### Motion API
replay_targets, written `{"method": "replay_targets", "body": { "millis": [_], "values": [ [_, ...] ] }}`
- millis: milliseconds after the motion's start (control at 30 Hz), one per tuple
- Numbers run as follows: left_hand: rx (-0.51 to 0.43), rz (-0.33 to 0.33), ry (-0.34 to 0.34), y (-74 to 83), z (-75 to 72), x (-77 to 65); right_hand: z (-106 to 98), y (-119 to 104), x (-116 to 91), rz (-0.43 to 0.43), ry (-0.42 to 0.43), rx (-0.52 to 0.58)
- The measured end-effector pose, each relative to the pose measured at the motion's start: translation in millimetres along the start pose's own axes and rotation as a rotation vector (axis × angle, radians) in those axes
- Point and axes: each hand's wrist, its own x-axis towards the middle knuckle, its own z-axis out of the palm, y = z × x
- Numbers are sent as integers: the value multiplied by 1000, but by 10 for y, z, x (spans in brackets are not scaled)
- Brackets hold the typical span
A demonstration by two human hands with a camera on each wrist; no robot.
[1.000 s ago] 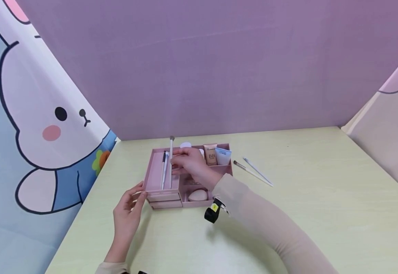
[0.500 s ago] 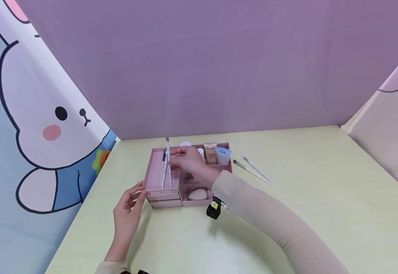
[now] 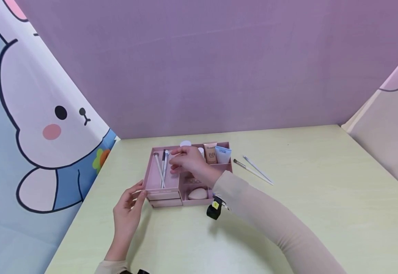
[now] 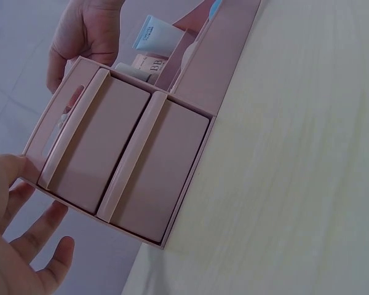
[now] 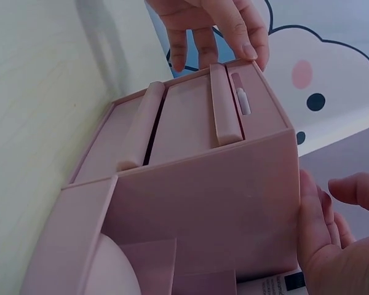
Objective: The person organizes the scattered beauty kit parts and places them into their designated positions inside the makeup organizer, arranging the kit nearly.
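Note:
A pink makeup organizer [image 3: 181,205] with two front drawers stands on the table. My left hand [image 3: 127,213] holds its front left corner between thumb and fingers; the left wrist view shows the other fingers loosely bent beside it. Three makeup brushes lie in the top tray: one slants at the left [image 3: 158,167], and a dark-tipped one and a white one [image 3: 166,161] lie beside it. Just right of them, my right hand [image 3: 192,161] hovers over the tray's right edge, its fingers apart and holding nothing. It partly hides the compartments behind.
A BB cream tube [image 3: 210,154], a light blue tube [image 3: 223,155] and a beige makeup sponge [image 3: 198,194] sit in the organizer's right compartments. Two more brushes [image 3: 253,173] lie on the table to its right. A purple backdrop [image 3: 219,76] rises behind.
My right hand has let go of the brush it held upright over the tray. That brush now lies slanted at the left of the other two. My left hand has not moved.

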Motion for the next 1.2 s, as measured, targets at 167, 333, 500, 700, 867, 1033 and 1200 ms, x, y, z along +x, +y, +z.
{"method": "replay_targets", "body": {
  "millis": [167, 333, 500, 700, 867, 1033, 1200],
  "values": [
    [2, 3, 3, 10, 0, 1, -12, 2, -4, 3, -19, 38],
    [-4, 8, 6, 13, -5, -3, -46, 0, -25, -1, -49, 53],
    [-5, 16, 12, 14, -6, -9, -136, -16, -88, -8, -110, 75],
    [-10, 24, 17, 8, -5, -5, -248, -40, -190, -37, -135, 95],
    [2, 22, 10, 2, -11, -2, -332, -49, -273, -37, -116, 118],
    [-6, 22, 11, 9, -19, -10, -436, -21, -347, -56, -138, 123],
    [-8, 24, 10, 11, -15, -12, -563, 7, -424, -66, -166, 82]
  ]
}}
